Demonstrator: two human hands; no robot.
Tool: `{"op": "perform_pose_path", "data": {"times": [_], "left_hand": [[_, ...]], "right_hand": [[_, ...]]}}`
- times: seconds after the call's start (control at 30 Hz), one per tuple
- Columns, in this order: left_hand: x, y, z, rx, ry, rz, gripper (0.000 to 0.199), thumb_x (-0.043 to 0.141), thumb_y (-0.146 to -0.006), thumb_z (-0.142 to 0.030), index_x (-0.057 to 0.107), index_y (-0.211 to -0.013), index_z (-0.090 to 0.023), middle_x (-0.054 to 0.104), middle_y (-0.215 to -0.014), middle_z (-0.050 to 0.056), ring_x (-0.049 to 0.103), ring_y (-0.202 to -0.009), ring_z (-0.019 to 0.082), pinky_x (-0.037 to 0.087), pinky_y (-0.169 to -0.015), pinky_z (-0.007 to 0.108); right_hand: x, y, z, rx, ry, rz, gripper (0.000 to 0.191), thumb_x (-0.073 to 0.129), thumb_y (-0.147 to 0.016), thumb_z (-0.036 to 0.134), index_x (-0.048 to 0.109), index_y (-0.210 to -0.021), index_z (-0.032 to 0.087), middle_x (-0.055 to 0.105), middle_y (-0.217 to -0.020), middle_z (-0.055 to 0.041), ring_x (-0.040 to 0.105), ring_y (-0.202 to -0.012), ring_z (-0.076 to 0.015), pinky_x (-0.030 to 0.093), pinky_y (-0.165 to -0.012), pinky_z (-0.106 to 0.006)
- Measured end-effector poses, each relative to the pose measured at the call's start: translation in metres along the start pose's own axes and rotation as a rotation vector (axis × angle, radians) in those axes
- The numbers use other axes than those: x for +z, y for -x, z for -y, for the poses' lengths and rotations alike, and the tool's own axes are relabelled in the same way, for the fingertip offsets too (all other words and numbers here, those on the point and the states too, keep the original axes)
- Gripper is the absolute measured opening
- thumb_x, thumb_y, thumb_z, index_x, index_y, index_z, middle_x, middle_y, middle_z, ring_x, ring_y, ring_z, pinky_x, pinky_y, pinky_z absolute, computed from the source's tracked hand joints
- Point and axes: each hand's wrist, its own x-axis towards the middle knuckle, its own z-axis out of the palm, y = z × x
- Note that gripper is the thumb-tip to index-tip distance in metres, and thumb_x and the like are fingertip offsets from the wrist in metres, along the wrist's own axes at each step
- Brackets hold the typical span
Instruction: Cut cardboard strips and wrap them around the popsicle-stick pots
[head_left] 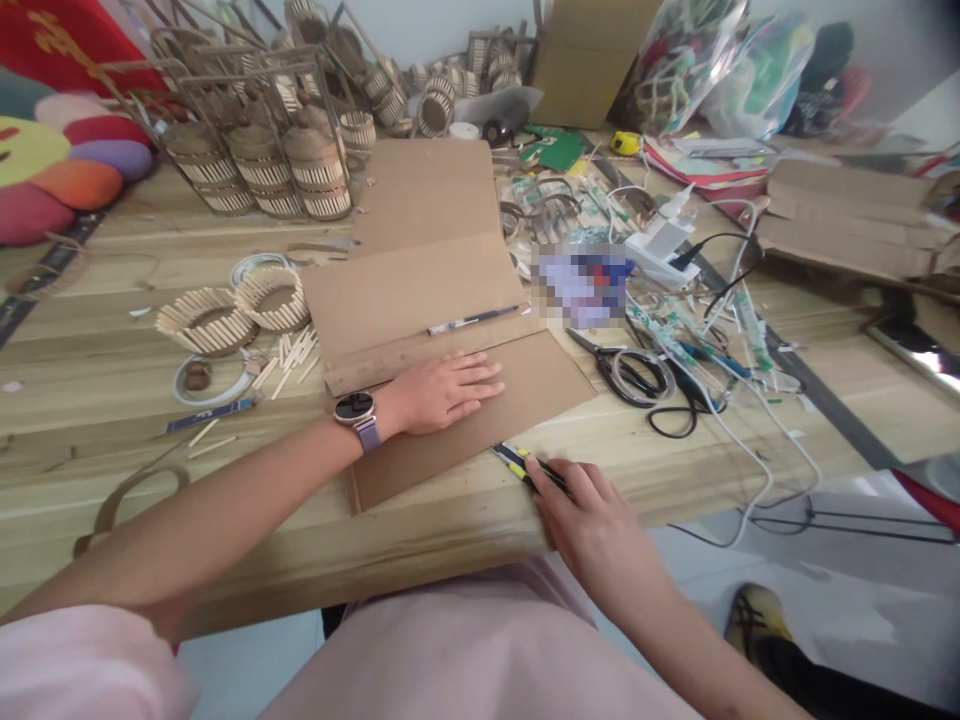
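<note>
My left hand (446,393) lies flat on a brown cardboard piece (525,390), fingers spread and pointing right, a watch on the wrist. Closed around a black and yellow utility knife (516,462), my right hand (581,500) is just below the cardboard's front edge. The knife's blade points up and left, close to that edge; whether it touches is too small to tell. Behind the piece lies a larger folded cardboard sheet (405,280) with a pen (474,320) resting across it.
Black scissors (626,372), tape rings and white cables (739,440) lie to the right. At the left are round stick baskets (206,320), loose sticks (289,358) and a blue-labelled strip (210,414). Lantern-like models (259,165) stand behind. A person's shoe (757,615) shows at lower right.
</note>
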Motion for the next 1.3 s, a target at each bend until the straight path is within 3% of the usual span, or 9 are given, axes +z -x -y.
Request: {"op": "perform_pose_path", "data": {"times": [0.63,1.3], "left_hand": [[0.0,0.0,0.0,-0.001,0.017,-0.01,0.044,0.034,-0.105,-0.03,0.052,-0.144,-0.019,0.042,-0.156,0.006,0.029,-0.15,0.024,0.023,-0.123,0.043],[-0.002,-0.002,-0.002,-0.036,0.023,0.032,0.043,0.036,-0.105,-0.03,0.051,-0.144,-0.022,0.041,-0.158,0.005,0.027,-0.15,0.023,0.022,-0.123,0.043]], "right_hand": [[-0.005,0.004,0.019,-0.001,-0.004,0.031,0.049,0.044,-0.086,0.004,0.06,-0.132,0.01,0.064,-0.111,-0.0168,0.057,-0.099,-0.0288,0.058,-0.077,-0.043],[0.005,-0.006,0.034,-0.047,-0.008,-0.034,0.045,0.041,-0.092,0.009,0.061,-0.132,0.014,0.065,-0.108,-0.016,0.056,-0.096,-0.0271,0.055,-0.073,-0.039]]}}
